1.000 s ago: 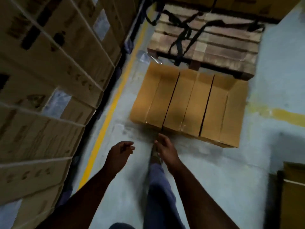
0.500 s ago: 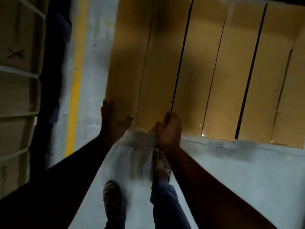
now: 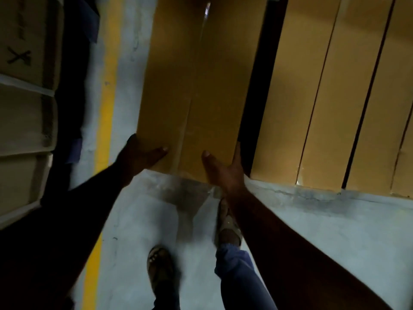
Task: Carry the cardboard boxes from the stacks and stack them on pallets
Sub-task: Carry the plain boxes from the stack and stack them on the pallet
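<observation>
**Both hands gripping the near end of 1 cardboard box**

The fingers of the left hand (image 3: 143,155) are going around the left near corner of the cardboard box (image 3: 196,90), and the thumb is lying flat on the top face, pointing to the right. The fingers of the right hand (image 3: 225,171) are reaching along the right side of the same box, into the dark gap, and the thumb is pressing on the top face near the edge. So both hands are holding the box at its near end, 1 hand on each side. I cannot tell if the box is touching the floor (image 3: 312,220) under it.

The box is lying lengthwise away from the person, with a tape seam running along the middle of its top. It is standing between the yellow line (image 3: 107,108) on the floor, to its left, and the other cardboard boxes (image 3: 335,97), to its right. A dark gap is separating it from those boxes, which are lying side by side on the floor.

At the left edge of the view, stacked cartons (image 3: 24,108) are standing in shadow; 1 of them is showing a dark X mark.

Below the hands, 2 feet in sandals are standing on the floor: the left foot (image 3: 159,265) near the bottom, the right foot (image 3: 229,229) closer to the box. The legs are wearing blue trousers (image 3: 237,274).
</observation>
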The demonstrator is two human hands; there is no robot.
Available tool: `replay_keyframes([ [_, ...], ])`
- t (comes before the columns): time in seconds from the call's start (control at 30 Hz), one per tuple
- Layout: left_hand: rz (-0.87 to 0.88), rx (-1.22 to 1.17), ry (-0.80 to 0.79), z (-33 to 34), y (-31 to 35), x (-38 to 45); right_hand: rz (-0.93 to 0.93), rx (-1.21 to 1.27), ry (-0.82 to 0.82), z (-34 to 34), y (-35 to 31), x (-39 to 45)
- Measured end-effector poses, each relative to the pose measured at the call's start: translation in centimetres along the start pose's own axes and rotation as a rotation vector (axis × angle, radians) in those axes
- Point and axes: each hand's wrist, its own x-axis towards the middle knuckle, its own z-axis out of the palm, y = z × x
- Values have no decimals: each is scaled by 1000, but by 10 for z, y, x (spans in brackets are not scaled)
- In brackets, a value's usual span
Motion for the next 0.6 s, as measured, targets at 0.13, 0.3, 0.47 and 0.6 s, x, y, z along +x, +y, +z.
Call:
replay_keyframes([
  [0.13,72,-58,121,-32,8,-59,-13,-28,47,-6,-29,-61],
  [0.3,62,-102,-25,-85,15,-183,27,-91,2,-33,-66,-188],
  [0.47,154,-104,-145,-138,-20,-335,17,-146,-63,-58,-85,-355],
  [0.6,191,-180,-202,-161,-37,-457,-24,-127,-7,-87,-71,-484],
])
